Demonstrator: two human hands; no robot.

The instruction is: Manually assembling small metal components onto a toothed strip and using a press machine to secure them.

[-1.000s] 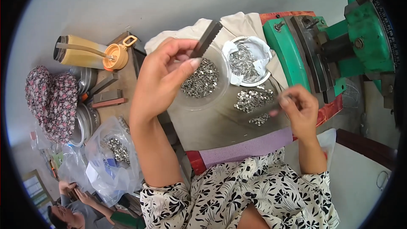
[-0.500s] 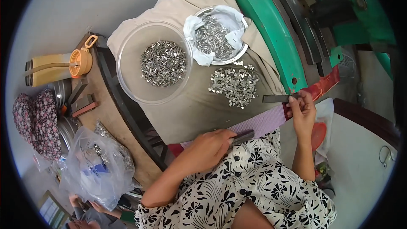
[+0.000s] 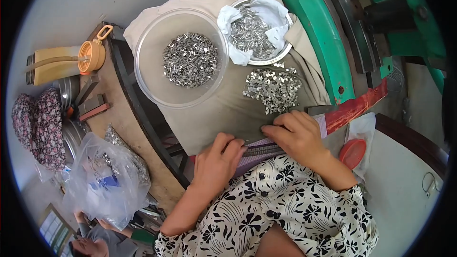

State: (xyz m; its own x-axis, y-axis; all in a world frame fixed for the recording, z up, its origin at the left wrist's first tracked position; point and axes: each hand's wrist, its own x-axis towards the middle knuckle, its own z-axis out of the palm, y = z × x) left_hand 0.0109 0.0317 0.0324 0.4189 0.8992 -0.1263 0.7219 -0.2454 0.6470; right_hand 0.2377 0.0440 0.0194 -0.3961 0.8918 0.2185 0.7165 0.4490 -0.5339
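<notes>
A long dark strip (image 3: 264, 151) with a ridged, metallic-looking row along its top lies across the purple cloth (image 3: 245, 166) at the table's near edge. At the strip's left end is my left hand (image 3: 216, 162), fingers curled and tips together, with a thin sliver of metal by them. Above the strip, my right hand (image 3: 297, 135) is closed in a pinch; what its fingertips hold is too small to make out. Just beyond that hand lies a pile of small flat silvery metal pieces (image 3: 272, 89). A dark flat bar (image 3: 316, 110) rests beside it, partly hidden.
A clear round tub (image 3: 143, 78) holds short metal bits. Behind the pile, a cloth-lined metal bowl (image 3: 284, 52) contains slim pins. A green machine (image 3: 316, 38) borders the right. To the left are a plastic bag (image 3: 102, 185), an orange-lidded container (image 3: 91, 57) and another person (image 3: 102, 242).
My right hand has let go of the dark bar, now lying at the table edge, and moved left over the strip. My left hand has shifted left to the strip's end. The view has shifted slightly.
</notes>
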